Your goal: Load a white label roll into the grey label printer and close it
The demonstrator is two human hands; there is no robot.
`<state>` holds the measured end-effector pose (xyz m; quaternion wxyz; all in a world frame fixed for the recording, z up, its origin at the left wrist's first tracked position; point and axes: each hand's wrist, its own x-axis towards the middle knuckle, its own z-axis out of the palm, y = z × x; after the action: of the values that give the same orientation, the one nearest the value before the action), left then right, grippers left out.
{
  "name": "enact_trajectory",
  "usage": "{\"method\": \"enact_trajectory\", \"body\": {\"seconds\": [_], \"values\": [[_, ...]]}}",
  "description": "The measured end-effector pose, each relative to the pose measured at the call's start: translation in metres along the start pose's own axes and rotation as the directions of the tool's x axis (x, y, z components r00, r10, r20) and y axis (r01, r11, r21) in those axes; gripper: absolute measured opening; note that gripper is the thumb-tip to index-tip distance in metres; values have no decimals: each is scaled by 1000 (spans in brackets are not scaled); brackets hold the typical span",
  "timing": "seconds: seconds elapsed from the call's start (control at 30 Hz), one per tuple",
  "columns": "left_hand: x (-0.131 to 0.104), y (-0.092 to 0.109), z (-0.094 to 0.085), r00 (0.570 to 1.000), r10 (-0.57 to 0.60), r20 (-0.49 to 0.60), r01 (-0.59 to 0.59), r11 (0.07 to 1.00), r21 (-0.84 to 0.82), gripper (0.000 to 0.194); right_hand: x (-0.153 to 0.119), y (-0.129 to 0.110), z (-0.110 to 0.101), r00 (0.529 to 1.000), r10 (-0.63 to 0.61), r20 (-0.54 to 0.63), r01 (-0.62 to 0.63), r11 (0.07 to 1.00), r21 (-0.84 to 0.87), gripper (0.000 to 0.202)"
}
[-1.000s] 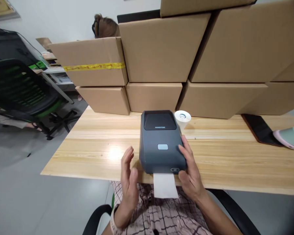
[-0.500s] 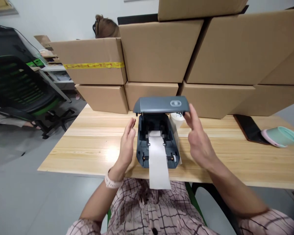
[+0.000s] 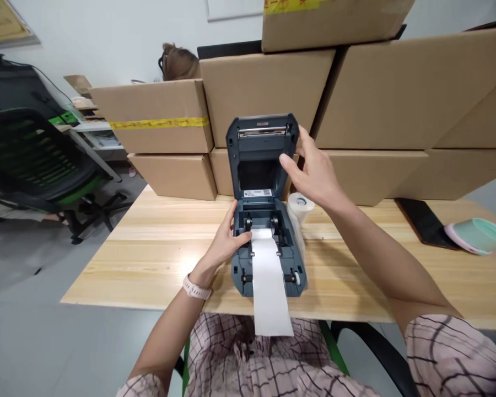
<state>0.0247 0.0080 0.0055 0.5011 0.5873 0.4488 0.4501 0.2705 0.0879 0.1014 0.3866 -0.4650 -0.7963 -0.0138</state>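
Observation:
A dark grey label printer (image 3: 238, 264) stands on the wooden table in front of me, its lid (image 3: 258, 148) swung up and back. From the holders inside, a white label strip (image 3: 271, 292) runs toward me and hangs over the table's front edge. My left hand (image 3: 222, 242) grips the printer's left side, thumb over the rim near the label roll. Higher up, my right hand (image 3: 316, 172) holds the lid's right edge, thumb on the inner face and fingers behind. Close to the printer's right side is a white roll (image 3: 301, 203) with a loose strip of its material.
Stacked cardboard boxes (image 3: 268, 94) line the table's back edge. A dark phone (image 3: 424, 220) lies at the right, with a mint-green cup (image 3: 477, 236) tipped beside it. An office chair (image 3: 28, 160) is on the left, and a person's head (image 3: 179, 63) shows behind the boxes.
The lid has gone from low over the printer to tilted upright, with my right hand on it. My left hand has moved from beside the printer to grip its side.

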Motion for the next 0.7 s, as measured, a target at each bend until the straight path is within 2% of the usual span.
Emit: {"method": "enact_trajectory", "body": {"seconds": [0.1, 0.17, 0.27, 0.33, 0.37, 0.4, 0.43, 0.47, 0.5, 0.53, 0.57, 0.6, 0.63, 0.67, 0.7], "values": [[-2, 2, 0, 1000, -3, 9, 3, 1000, 11, 106, 7, 4, 10, 992, 111, -56, -109, 993, 36, 73], [-2, 2, 1, 1000, -7, 2, 7, 1000, 12, 106, -1, -5, 13, 989, 122, -79, -118, 991, 60, 78], [-2, 1, 2, 1000, 4, 2, -4, 1000, 19, 105, -31, -25, 15, 955, 100, -280, -70, 991, 115, 76], [-2, 1, 2, 1000, 29, -1, -29, 999, 38, 101, -52, -38, 16, 922, 34, -387, 17, 992, 128, 57], [-3, 1, 1, 999, 41, -6, -41, 997, 58, 100, -59, -42, 17, 931, -28, -363, 77, 990, 119, 42], [-3, 1, 0, 999, 51, -11, -50, 995, 89, 99, -64, -46, 18, 956, -99, -276, 133, 985, 108, 29], [-4, 2, -1, 998, 59, -16, -56, 990, 128, 98, -65, -48, 19, 979, -167, -120, 179, 979, 97, 21], [-5, 2, -3, 998, 63, -21, -59, 984, 167, 98, -64, -50, 20, 973, -214, 82, 208, 975, 81, 20], [-5, 2, -5, 997, 69, -24, -62, 979, 196, 97, -59, -51, 22, 922, -234, 308, 227, 972, 57, 23], [-6, 3, -7, 997, 76, -21, -69, 975, 211, 97, -53, -52, 24, 829, -222, 513, 243, 970, 28, 26], [-7, 3, -9, 996, 85, -15, -80, 975, 210, 96, -47, -54, 26, 717, -195, 670, 262, 965, 1, 29], [-7, 3, -10, 995, 95, -8, -92, 976, 197, 96, -40, -55, 28, 607, -171, 776, 288, 958, -13, 31], [-7, 3, -12, 995, 104, 2, -103, 978, 181, 96, -34, -57, 31, 517, -157, 841, 311, 950, -14, 32], [-8, 3, -13, 994, 112, 12, -112, 980, 167, 96, -30, -59, 34, 458, -157, 875, 324, 946, 0, 33], [-8, 2, -14, 993, 118, 19, -119, 980, 158, 96, -26, -60, 37, 421, -168, 891, 326, 945, 24, 33]]}}
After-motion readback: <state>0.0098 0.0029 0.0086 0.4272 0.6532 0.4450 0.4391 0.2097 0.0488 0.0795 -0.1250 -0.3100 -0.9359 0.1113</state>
